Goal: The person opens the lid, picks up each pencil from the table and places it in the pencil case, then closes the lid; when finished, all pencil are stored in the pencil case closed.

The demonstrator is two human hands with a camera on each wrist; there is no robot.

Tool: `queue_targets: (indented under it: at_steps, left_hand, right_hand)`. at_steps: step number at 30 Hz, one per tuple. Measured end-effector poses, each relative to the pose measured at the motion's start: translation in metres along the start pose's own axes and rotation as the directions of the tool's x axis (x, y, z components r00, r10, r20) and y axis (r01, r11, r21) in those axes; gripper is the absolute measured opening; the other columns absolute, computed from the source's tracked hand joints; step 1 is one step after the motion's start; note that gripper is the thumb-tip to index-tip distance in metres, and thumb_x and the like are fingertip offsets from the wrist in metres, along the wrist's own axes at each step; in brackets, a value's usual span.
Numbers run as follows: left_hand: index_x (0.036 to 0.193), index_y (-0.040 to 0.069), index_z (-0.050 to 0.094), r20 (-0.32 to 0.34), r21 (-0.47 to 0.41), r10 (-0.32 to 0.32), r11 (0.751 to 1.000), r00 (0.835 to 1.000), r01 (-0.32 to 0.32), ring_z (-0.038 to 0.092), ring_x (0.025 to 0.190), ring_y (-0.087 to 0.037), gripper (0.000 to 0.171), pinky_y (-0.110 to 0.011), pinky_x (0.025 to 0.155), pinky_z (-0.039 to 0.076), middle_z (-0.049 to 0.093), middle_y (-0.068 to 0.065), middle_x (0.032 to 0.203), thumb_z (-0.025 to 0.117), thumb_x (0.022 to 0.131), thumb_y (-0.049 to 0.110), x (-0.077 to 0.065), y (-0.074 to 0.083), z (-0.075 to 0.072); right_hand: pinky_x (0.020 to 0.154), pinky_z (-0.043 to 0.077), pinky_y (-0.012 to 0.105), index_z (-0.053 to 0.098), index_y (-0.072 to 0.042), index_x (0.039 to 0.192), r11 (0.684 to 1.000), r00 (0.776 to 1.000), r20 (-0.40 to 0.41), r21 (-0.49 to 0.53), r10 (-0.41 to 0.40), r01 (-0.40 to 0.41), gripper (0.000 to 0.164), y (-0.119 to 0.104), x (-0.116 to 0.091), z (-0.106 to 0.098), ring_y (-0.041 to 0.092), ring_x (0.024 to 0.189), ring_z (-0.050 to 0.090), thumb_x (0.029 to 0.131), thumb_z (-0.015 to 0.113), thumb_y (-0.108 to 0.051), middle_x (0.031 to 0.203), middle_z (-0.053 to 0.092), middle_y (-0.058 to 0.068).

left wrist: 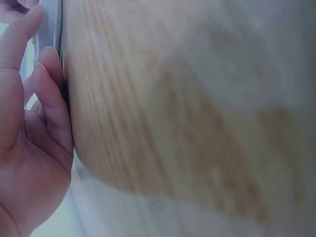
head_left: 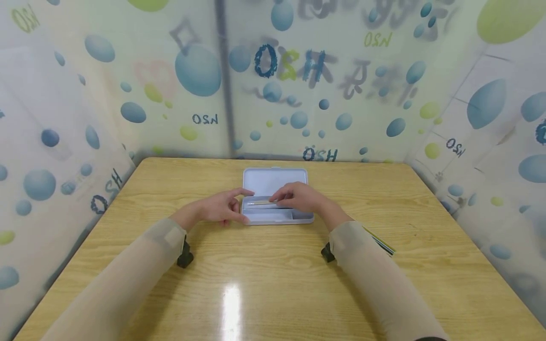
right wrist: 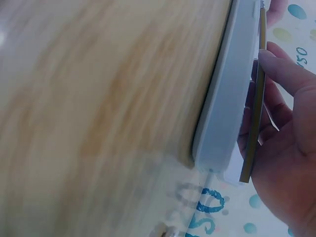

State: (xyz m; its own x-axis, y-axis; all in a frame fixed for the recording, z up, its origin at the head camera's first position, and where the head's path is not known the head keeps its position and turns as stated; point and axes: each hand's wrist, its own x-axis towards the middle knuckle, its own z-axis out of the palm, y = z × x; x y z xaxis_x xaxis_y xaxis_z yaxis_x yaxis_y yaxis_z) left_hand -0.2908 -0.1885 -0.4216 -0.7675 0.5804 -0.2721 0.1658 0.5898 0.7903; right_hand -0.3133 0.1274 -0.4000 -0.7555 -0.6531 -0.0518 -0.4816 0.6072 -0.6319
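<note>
A pale blue pencil case (head_left: 268,218) lies with its lid (head_left: 275,176) folded back on the table. My left hand (head_left: 219,207) grips the left end, thumb at the front corner and index finger towards the hinge; its other fingers are curled in the left wrist view. Between thumb and fingers, my right hand (head_left: 300,196) pinches a slim yellowish pencil (right wrist: 258,108). The pencil lies lengthwise over the back compartment, its silvery end pointing left. The right hand covers part of the case's right side. Whether the pencil touches the case floor I cannot tell.
Several more pencils (head_left: 384,242) lie on the wooden table (head_left: 273,274) to the right, partly hidden under my right forearm. Patterned curtains (head_left: 273,109) hang behind the table and along both sides. Inside the case, a divider separates a small compartment at front right.
</note>
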Motion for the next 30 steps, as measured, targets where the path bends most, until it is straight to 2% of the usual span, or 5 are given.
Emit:
queue_targets:
  at_steps: [8,17,23,30]
  left_hand:
    - [0.17,0.02,0.033,-0.001,0.002,0.012,1.0,1.0,-0.012,0.056,0.063,-0.017,0.089,-0.03,0.061,0.054,0.062,-0.005,0.088,0.086,0.099,0.029,0.002,-0.001,0.0]
    - [0.17,0.02,0.033,0.0,-0.004,0.006,1.0,1.0,-0.006,0.056,0.062,-0.017,0.089,-0.03,0.061,0.054,0.062,-0.006,0.088,0.085,0.099,0.03,0.003,-0.005,0.001]
    - [0.171,0.021,0.033,-0.005,-0.001,-0.002,1.0,1.0,0.002,0.056,0.062,-0.017,0.09,-0.03,0.061,0.054,0.062,-0.006,0.088,0.086,0.099,0.031,0.003,-0.004,0.001]
    - [0.171,0.019,0.032,-0.007,-0.01,0.004,1.0,1.0,-0.004,0.056,0.064,-0.017,0.09,-0.029,0.06,0.053,0.062,-0.006,0.09,0.085,0.099,0.028,0.001,0.0,0.002]
  right_hand:
    - [0.105,0.055,0.038,0.084,-0.02,0.127,0.998,0.999,0.035,-0.059,-0.024,0.027,0.023,-0.002,0.006,0.005,0.016,0.114,0.068,0.109,0.07,-0.017,0.128,0.079,0.0]
    - [0.113,0.054,0.042,0.083,-0.023,0.128,0.998,0.998,0.052,-0.051,0.025,-0.022,0.023,-0.004,0.008,0.006,0.017,0.124,0.067,0.11,0.068,-0.019,0.133,0.078,-0.002]
    - [0.114,0.054,0.045,0.083,-0.022,0.127,0.999,0.999,0.011,-0.019,0.042,-0.042,0.022,-0.003,-0.001,0.001,0.019,0.125,0.068,0.11,0.069,-0.02,0.134,0.078,-0.001]
    - [0.107,0.056,0.045,0.081,-0.021,0.131,0.996,0.995,-0.039,0.007,0.086,-0.086,0.024,0.009,-0.025,-0.016,0.019,0.12,0.068,0.11,0.069,-0.024,0.134,0.077,-0.001]
